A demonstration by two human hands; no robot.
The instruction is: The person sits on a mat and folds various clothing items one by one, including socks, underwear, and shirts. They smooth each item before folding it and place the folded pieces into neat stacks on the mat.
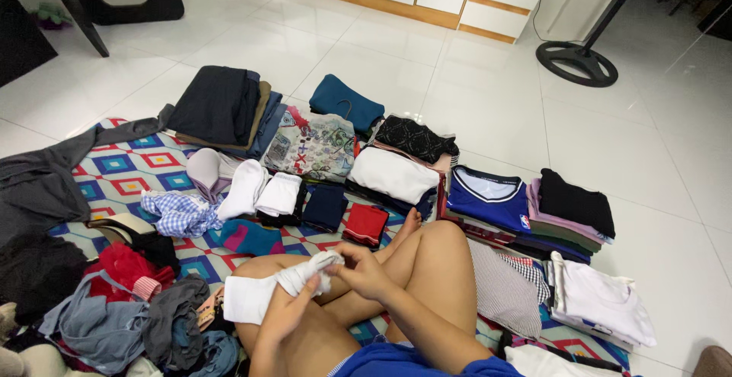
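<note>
White sock [263, 289] lies across my lap, stretched between both hands. My left hand [288, 312] grips it from below, fingers curled shut around the cloth. My right hand [364, 270] pinches its bunched upper end, fingers closed tight. I sit cross-legged on a patterned mat [133, 165]. Just beyond my knees lie a red fold [366, 223], a navy fold [325, 206] and two white folds [263, 190]. A loose heap [126, 312] sits to my left.

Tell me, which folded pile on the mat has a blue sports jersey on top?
The pile just right of centre, beside the raised knee: its top piece is a blue jersey with a white collar. The neighbouring piles are topped by a white garment and a black one.
</note>
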